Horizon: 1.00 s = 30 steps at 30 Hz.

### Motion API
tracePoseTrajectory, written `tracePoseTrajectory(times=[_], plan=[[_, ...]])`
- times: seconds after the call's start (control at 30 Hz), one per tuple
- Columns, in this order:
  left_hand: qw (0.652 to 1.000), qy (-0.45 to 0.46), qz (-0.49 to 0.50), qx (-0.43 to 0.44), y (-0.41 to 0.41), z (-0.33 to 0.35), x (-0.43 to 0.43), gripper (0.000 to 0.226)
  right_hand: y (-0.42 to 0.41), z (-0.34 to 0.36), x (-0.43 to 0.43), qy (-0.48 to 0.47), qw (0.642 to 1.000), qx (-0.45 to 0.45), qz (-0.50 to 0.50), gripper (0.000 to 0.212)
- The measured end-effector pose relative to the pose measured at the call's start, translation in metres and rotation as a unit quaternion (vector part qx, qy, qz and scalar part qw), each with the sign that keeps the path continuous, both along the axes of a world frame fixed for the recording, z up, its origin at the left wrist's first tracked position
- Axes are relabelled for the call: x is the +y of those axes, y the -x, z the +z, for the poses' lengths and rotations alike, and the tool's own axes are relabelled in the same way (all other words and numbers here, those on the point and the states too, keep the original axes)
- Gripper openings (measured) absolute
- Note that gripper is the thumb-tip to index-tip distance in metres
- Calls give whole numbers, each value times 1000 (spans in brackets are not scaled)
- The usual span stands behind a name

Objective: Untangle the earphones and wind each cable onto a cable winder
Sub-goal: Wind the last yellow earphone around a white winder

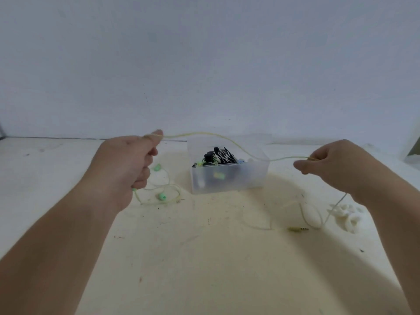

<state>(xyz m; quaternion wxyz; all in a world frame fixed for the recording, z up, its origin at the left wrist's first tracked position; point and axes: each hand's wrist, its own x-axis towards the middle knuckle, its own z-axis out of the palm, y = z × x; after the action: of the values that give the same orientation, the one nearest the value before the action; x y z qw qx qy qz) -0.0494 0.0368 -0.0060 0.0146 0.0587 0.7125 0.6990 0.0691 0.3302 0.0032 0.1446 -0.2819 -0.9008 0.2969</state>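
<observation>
In the head view the two hands are held well apart above the table (204,264), each clamped on the same pale yellow-green cable (200,133). The left hand (127,160) pinches it between thumb and forefinger with the other fingers curled in. The right hand (329,164) nips it between thumb and fingertips. Between them the cable hangs in a slack wave, passing in front of a translucent box (238,180) that holds more earphones (223,155), black and striped, in a jumble. Below the left hand the cable drops to the table in loose loops, with two green earbuds (162,196) among them. Below the right hand it falls and curls round to the plug (298,228), which lies flat. Some white pieces (347,214) just beside that loop are probably the winders, though they are too pale to make out. The cable looks very light, thin and limp. It will not hold a shape, will kink or re-knot if let go slack, and may slide through a loose pinch. A firm fingertip hold on the bare run, fed hand over hand, seems best. The thin strands near the earbuds and the joint at the plug are likely the weak spots, so pulls there should be gentle. This pair seems nearly free of tangles; no winding has begun.
</observation>
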Motion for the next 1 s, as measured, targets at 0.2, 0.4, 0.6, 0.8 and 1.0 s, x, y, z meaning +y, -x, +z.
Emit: tracePoseTrajectory(times=[0.2,0.4,0.6,0.8,1.0], plan=[[941,197,-265,71,-13,-5,2,13,2,-5,3,28,998,4,48,15],[877,315,-345,109,-25,-15,15,24,-3,-2,1,15,989,-22,142,64],[896,294,-308,121,-36,-28,33,58,-5,5,-35,130,958,120,227,49],[876,319,-282,228,-46,-33,44,88,-3,-13,-80,156,924,-24,348,32],[900,268,-253,233,-45,-34,46,49,-1,-7,-69,267,912,45,307,34]])
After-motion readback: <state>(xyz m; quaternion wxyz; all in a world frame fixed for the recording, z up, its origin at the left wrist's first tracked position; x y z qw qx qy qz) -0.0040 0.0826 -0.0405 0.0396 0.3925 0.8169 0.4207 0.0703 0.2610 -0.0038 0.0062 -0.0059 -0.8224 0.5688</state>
